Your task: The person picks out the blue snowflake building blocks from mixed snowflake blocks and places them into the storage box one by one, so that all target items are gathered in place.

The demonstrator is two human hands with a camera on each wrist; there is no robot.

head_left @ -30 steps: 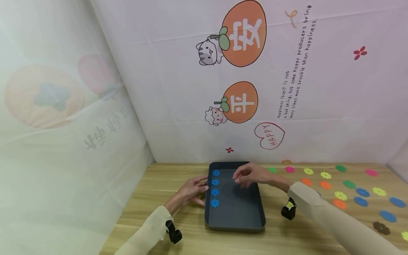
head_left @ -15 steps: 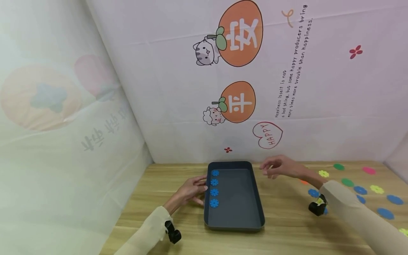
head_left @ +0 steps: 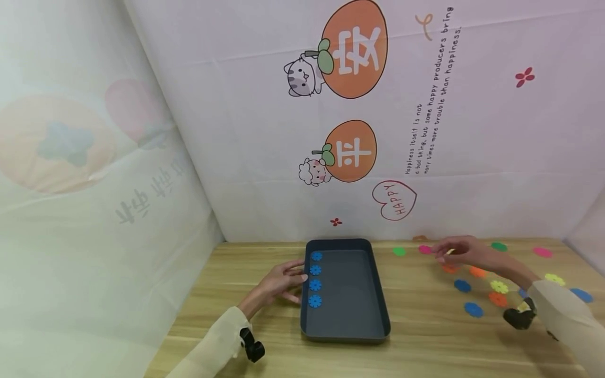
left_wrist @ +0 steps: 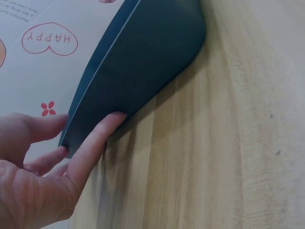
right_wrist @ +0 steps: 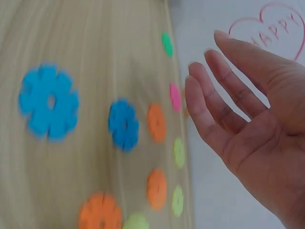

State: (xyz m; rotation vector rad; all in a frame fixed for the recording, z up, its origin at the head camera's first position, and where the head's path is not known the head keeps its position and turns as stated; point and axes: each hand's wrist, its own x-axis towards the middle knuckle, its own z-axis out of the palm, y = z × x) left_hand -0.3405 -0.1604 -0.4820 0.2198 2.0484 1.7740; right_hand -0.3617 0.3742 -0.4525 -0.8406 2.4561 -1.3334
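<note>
My left hand (head_left: 280, 283) is at the left side of a dark grey rectangular tray (head_left: 350, 294), its fingers touching the outer wall and rim. In the left wrist view one digit lies along the tray's outside wall (left_wrist: 138, 71). Inside the tray, a column of several blue flower-shaped discs (head_left: 315, 285) runs along the left edge. Over the table to the right, my right hand (head_left: 468, 252) is in the air with loosely bent fingers and holds nothing. Nearby lie a pink disc (head_left: 425, 249), an orange disc (head_left: 478, 271) and a blue disc (right_wrist: 49, 101).
Several more notched discs lie scattered on the wooden table (head_left: 416, 331), among them a green disc (head_left: 399, 251), a yellow disc (head_left: 499, 286) and a blue disc (head_left: 474, 310). A printed white cloth (head_left: 264, 157) stands behind the table, and another pale cloth (head_left: 94, 252) hangs at the left.
My right hand has moved from above the tray to the right, over the scattered discs. The left hand keeps its place at the tray, and the blue discs stay put.
</note>
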